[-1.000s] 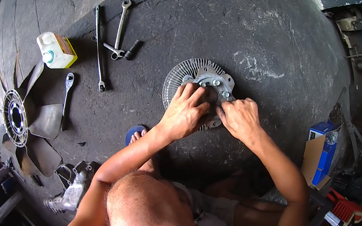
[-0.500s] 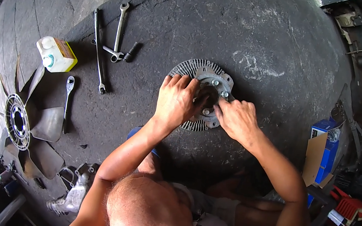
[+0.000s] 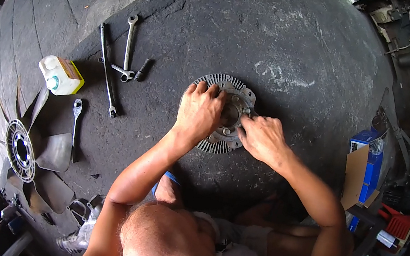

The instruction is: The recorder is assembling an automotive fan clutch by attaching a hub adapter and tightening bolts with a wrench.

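A round finned fan clutch [image 3: 217, 147] lies on the dark floor in front of me, its metal flange with several bolt heads facing up. My left hand [image 3: 198, 112] grips its left side, fingers curled over the fins and rim. At the right edge of the flange my right hand [image 3: 263, 137] is closed, thumb and fingers bent against the metal. Its fingertips are partly hidden. The dark centre opening shows between the two hands.
To the left lie a long bar [image 3: 108, 70], combination wrenches [image 3: 130, 41], a black socket [image 3: 143, 69] and a ratchet [image 3: 76, 123]. A white and yellow jug [image 3: 60, 75] stands near a fan [image 3: 22, 150]. Blue boxes [image 3: 370, 175] sit at right.
The flange appears turned and lies darker under my hands. Both hands stay on the clutch. The floor items sit slightly lower in the picture.
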Demonstrator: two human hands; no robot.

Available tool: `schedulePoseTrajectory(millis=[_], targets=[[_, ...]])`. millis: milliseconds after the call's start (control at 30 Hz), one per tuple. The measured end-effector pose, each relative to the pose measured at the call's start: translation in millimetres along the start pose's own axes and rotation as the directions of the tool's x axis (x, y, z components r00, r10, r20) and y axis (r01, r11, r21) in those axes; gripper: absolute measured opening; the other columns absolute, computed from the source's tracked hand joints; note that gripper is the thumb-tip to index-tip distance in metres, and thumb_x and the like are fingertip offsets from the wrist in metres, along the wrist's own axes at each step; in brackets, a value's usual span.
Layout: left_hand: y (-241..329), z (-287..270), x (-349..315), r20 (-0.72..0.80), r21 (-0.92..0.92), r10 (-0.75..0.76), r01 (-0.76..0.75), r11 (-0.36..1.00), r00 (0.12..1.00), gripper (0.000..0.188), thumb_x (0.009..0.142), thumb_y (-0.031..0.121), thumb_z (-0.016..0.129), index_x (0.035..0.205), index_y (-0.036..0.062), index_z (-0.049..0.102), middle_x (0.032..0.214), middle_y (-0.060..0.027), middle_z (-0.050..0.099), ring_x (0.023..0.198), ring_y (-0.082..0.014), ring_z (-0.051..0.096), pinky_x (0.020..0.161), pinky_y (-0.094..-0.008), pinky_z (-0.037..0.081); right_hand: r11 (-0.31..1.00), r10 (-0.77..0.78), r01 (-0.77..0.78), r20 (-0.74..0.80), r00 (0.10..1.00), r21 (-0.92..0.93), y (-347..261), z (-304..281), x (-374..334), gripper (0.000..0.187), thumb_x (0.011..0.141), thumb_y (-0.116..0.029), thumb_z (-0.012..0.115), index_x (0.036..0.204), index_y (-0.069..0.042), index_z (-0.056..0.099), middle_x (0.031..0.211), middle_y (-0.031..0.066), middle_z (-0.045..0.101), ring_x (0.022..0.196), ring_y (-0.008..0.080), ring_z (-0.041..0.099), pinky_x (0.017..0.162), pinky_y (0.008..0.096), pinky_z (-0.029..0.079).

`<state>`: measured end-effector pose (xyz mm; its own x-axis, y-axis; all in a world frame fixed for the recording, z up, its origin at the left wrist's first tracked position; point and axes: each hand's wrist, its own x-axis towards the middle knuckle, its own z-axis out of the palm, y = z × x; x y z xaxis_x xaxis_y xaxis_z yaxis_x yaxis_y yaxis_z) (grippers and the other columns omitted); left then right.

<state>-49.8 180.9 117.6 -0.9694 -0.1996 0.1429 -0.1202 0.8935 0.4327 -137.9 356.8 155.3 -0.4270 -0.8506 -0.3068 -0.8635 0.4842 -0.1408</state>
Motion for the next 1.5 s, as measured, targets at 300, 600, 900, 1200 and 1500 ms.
schedulePoseTrajectory(millis=[300,600,900,1200,1500], targets=[[-4,-4,6,-0.002,0.033,0.086,-0.086,0.996,0.996,0.021,0.079,0.021,0.069,0.098,0.0124,0.074,0.096,-0.0031,0.067,0.100,-0.0251,0.061,0.088,-0.0363,0.050,1.000,0.014,-0.013,-0.060,0.998,0.018,1,4,0,0.033,0.093,-0.029,0.063,0.074,-0.003,0.068,0.068,0.0181,0.066,0.069,0.0366,0.068,0.067,0.0481,0.052],[-16,-12,8,-0.009,-0.114,0.222,-0.222,0.968,0.975,0.024,0.083,0.011,0.065,0.104,0.0134,0.075,0.100,-0.0054,0.069,0.098,-0.0264,0.063,0.089,-0.0400,0.052,0.998,0.026,-0.026,-0.005,1.000,0.048,2,5,3,0.028,0.094,-0.030,0.063,0.088,-0.003,0.067,0.073,0.0177,0.068,0.069,0.0361,0.069,0.067,0.0472,0.052],[-19,-14,10,0.020,-0.023,0.293,-0.293,0.956,0.956,0.026,0.078,0.010,0.068,0.103,0.0155,0.076,0.107,-0.0031,0.068,0.103,-0.0238,0.058,0.088,-0.0376,0.050,0.999,0.028,-0.030,0.038,0.999,0.044,0,4,3,0.026,0.094,-0.028,0.062,0.101,-0.003,0.064,0.085,0.0189,0.068,0.077,0.0342,0.069,0.071,0.0485,0.052],[-25,-16,12,0.051,-0.001,0.274,-0.274,0.962,0.960,0.016,0.079,0.021,0.073,0.093,0.0156,0.076,0.099,-0.0001,0.071,0.099,-0.0192,0.058,0.087,-0.0355,0.043,0.995,-0.086,0.080,-0.097,0.992,-0.065,3,19,2,0.028,0.092,-0.028,0.062,0.104,-0.002,0.065,0.099,0.0184,0.067,0.094,0.0319,0.062,0.082,0.0448,0.051],[-28,-21,14,0.070,-0.098,0.297,-0.290,0.952,0.952,0.028,0.079,0.021,0.073,0.106,0.0182,0.076,0.110,0.0007,0.071,0.106,-0.0200,0.055,0.093,-0.0360,0.040,0.973,-0.231,0.223,-0.206,0.951,-0.062,-18,16,-2,0.032,0.088,-0.034,0.067,0.106,-0.007,0.063,0.105,0.0160,0.064,0.103,0.0311,0.059,0.093,0.0483,0.046]])
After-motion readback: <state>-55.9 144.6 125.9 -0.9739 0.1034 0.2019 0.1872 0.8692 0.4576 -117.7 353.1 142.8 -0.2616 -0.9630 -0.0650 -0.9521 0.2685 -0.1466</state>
